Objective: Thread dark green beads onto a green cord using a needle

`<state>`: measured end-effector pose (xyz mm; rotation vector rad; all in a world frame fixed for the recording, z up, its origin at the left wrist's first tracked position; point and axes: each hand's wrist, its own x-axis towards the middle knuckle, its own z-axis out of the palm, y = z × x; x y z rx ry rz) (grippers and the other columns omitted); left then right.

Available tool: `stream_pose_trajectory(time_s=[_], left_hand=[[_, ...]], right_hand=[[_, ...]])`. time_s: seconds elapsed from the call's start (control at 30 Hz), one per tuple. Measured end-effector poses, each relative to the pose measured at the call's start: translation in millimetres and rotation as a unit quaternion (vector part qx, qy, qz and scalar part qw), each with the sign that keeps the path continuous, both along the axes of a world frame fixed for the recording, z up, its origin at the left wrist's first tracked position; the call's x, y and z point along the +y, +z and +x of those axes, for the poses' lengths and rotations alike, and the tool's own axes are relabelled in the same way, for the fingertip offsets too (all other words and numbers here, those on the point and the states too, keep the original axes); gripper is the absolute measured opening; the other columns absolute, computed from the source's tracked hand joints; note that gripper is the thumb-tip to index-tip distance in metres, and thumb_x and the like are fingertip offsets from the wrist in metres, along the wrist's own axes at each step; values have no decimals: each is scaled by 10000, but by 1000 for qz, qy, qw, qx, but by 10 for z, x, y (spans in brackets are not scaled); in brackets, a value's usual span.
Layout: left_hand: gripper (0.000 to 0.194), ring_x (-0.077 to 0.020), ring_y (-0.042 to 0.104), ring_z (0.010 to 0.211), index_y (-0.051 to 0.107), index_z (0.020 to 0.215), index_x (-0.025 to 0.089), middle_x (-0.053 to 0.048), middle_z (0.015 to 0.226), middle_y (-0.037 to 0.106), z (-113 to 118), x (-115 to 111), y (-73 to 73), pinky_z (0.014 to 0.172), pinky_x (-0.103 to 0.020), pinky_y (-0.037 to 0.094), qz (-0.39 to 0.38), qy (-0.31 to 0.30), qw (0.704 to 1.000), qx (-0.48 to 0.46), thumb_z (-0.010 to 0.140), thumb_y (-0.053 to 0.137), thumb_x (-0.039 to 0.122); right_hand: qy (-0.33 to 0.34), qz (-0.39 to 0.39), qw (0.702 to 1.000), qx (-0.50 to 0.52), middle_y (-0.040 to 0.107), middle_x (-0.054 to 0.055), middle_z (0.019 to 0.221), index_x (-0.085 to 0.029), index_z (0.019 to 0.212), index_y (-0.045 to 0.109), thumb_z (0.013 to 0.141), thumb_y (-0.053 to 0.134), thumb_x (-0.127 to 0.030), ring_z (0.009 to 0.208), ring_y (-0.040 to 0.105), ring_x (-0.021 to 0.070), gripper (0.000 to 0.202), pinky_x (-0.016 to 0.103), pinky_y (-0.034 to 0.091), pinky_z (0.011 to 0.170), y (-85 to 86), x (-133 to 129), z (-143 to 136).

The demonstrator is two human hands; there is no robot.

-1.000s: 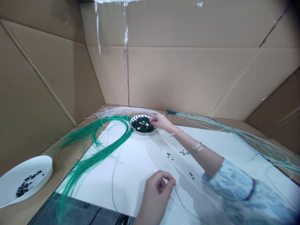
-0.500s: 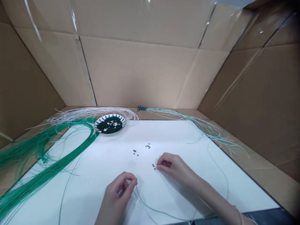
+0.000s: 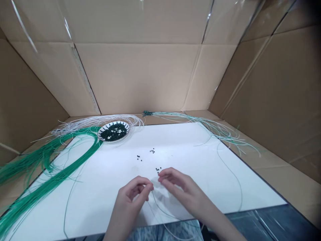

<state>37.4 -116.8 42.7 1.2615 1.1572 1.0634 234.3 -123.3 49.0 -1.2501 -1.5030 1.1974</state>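
Observation:
Low in the middle of the head view, my left hand (image 3: 135,195) pinches a thin green cord (image 3: 158,206) between thumb and forefinger; the cord curves down toward the table's front edge. Close on its right is my right hand (image 3: 179,185), fingers curled with thumb and forefinger near each other. Whether anything is between those fingertips is too small to tell. Just beyond them lie several dark beads (image 3: 157,169) on the white board (image 3: 200,157). Two more small groups of dark beads, one group (image 3: 152,151) farther back and another (image 3: 139,157) to its left, rest on the board.
A plate (image 3: 99,136) of dark beads stands at the back left. Green strands (image 3: 75,170) run down the left side, with white strands (image 3: 82,123) behind. A pale green bundle (image 3: 213,126) lies at the back right. Cardboard walls (image 3: 140,77) surround the board.
My right hand has moved left and nearer to my left hand, away from the bead group beside it. My left hand has shifted slightly right, still pinching the cord. The camera view has shifted.

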Motion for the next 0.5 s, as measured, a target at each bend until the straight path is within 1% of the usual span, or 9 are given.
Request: stream_pose_trajectory(time_s=[0.03, 0.1, 0.2, 0.27, 0.33, 0.5], left_hand=[[164, -161, 574, 652, 739, 723, 214, 12, 679, 655, 73, -44, 66, 650, -238, 460, 12, -8, 1000, -5, 824, 743, 343], [127, -169, 609, 704, 748, 727, 226, 7, 721, 689, 195, -126, 183, 682, -230, 479, 34, -22, 999, -4, 829, 742, 301], [121, -156, 601, 686, 752, 710, 230, 16, 699, 675, 313, -223, 296, 668, -219, 474, 63, -15, 998, -3, 828, 738, 253], [133, -147, 590, 675, 756, 692, 228, 20, 685, 662, 362, -272, 334, 653, -213, 466, 78, -6, 997, -12, 823, 737, 228], [138, -147, 603, 694, 766, 685, 226, 15, 699, 672, 403, -311, 357, 652, -206, 470, 85, -13, 996, -22, 820, 737, 213], [72, -149, 621, 689, 804, 730, 228, 0, 757, 710, 511, -346, 378, 658, -206, 507, 39, -14, 998, -53, 794, 772, 234]], right_hand=[[0, -8, 1000, 27, 754, 74, 999, -214, 1034, 667, 930, 636, -469, 965, 710, 232, 278, 357, 549, 890, 20, -109, -66], [-23, -25, 996, 79, 752, 64, 974, -219, 1010, 645, 914, 659, -500, 909, 721, 212, 298, 325, 571, 832, 42, -295, -181], [-90, -46, 979, 175, 738, 31, 842, -210, 915, 670, 865, 747, -497, 790, 720, 180, 302, 280, 572, 755, 41, -469, -262], [-123, -43, 967, 221, 730, 13, 764, -205, 843, 697, 841, 788, -481, 740, 718, 166, 291, 258, 568, 723, 33, -532, -257], [-140, -32, 960, 239, 729, 4, 732, -207, 815, 720, 841, 796, -476, 722, 720, 158, 280, 244, 568, 710, 38, -578, -226], [-150, -35, 953, 262, 724, -13, 702, -202, 769, 729, 828, 816, -475, 717, 705, 135, 292, 209, 555, 709, 133, -648, -126]])
